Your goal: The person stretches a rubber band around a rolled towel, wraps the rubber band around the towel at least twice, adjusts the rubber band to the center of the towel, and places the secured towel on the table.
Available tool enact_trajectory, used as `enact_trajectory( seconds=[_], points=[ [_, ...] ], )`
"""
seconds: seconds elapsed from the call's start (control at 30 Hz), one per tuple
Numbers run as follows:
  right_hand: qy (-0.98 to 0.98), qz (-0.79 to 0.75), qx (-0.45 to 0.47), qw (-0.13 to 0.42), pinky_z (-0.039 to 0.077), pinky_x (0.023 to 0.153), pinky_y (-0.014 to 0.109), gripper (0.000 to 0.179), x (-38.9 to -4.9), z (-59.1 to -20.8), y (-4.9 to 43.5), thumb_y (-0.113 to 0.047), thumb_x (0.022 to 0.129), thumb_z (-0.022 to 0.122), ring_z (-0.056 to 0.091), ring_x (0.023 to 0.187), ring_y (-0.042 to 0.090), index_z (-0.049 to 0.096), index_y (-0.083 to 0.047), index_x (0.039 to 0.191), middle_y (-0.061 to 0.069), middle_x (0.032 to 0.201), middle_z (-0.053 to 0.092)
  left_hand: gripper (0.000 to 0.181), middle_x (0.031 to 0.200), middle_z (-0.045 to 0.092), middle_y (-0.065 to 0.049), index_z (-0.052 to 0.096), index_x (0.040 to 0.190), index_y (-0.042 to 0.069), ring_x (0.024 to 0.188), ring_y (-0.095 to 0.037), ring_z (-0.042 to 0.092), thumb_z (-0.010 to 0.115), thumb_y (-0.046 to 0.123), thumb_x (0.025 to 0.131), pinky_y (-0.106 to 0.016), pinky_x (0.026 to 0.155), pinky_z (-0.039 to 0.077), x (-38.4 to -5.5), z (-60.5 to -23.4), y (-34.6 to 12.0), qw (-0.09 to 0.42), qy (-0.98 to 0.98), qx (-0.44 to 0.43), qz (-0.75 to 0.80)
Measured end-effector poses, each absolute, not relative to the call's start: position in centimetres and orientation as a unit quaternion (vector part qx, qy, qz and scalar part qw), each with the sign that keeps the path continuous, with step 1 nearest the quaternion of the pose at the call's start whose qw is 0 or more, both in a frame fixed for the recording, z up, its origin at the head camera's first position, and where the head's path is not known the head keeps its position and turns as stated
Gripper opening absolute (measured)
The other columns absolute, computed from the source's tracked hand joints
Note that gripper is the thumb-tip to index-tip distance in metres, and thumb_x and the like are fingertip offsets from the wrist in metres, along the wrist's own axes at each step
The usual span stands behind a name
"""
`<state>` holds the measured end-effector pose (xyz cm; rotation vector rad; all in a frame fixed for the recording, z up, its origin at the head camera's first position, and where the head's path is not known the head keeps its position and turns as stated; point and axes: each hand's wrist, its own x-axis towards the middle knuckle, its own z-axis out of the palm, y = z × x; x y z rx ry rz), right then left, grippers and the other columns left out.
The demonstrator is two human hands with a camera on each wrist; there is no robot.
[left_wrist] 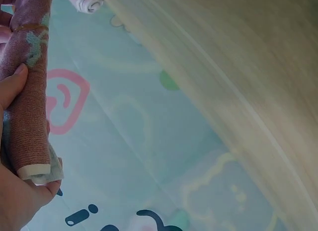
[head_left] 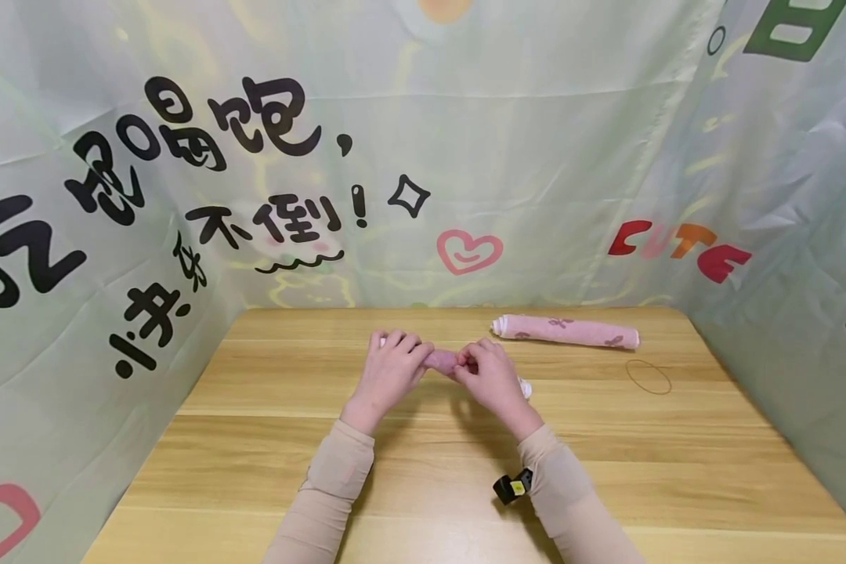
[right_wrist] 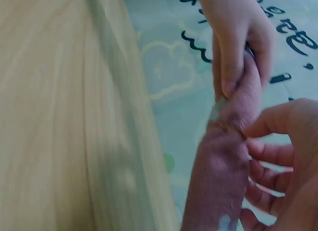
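A rolled pink towel [head_left: 442, 361] is held up above the table, between both hands. My left hand [head_left: 392, 370] grips one end of it, thumb along the roll in the left wrist view. Around the middle of this roll runs a thin brown rubber band [right_wrist: 224, 126], which cinches the cloth slightly. My right hand [head_left: 492, 380] pinches the band at the side of the roll with its fingertips, other fingers curled beside the towel. The towel's white edge [left_wrist: 37, 170] shows at the left-hand end. Both hands cover much of the roll in the head view.
Another rolled pink towel [head_left: 571, 332] lies at the back right of the wooden table [head_left: 423, 470]. A loose rubber band [head_left: 648, 377] lies in front of it. Printed cloth walls [head_left: 536, 157] enclose the table's back and sides.
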<state>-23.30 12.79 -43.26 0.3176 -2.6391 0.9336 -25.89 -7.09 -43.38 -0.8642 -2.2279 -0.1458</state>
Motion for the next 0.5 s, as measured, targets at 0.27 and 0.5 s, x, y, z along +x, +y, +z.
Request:
enact_trajectory(
  seconds=[0.27, 0.5],
  points=[
    [-0.954, 0.256, 0.025, 0.152, 0.042, 0.069, 0.039, 0.014, -23.01, -43.16, 12.07, -0.027, 0.077, 0.067, 0.05, 0.081, 0.023, 0.059, -0.015, 0.077, 0.002, 0.081, 0.054, 0.02, 0.094, 0.069, 0.003, 0.071, 0.103, 0.022, 0.09, -0.019, 0.06, 0.074, 0.031, 0.085, -0.043, 0.087, 0.042, -25.39, -43.33, -6.5, 0.357, -0.865, -0.35, -0.051],
    [-0.955, 0.261, -0.002, 0.139, 0.04, 0.073, 0.043, 0.013, -22.98, -43.09, 12.19, -0.027, 0.077, 0.064, 0.051, 0.087, 0.026, 0.056, -0.017, 0.077, 0.003, 0.085, 0.054, 0.014, 0.09, 0.066, 0.005, 0.071, 0.098, 0.023, 0.088, -0.018, 0.058, 0.073, 0.032, 0.087, -0.042, 0.085, 0.041, -25.25, -43.36, -6.09, 0.368, -0.859, -0.353, -0.052]
  ],
)
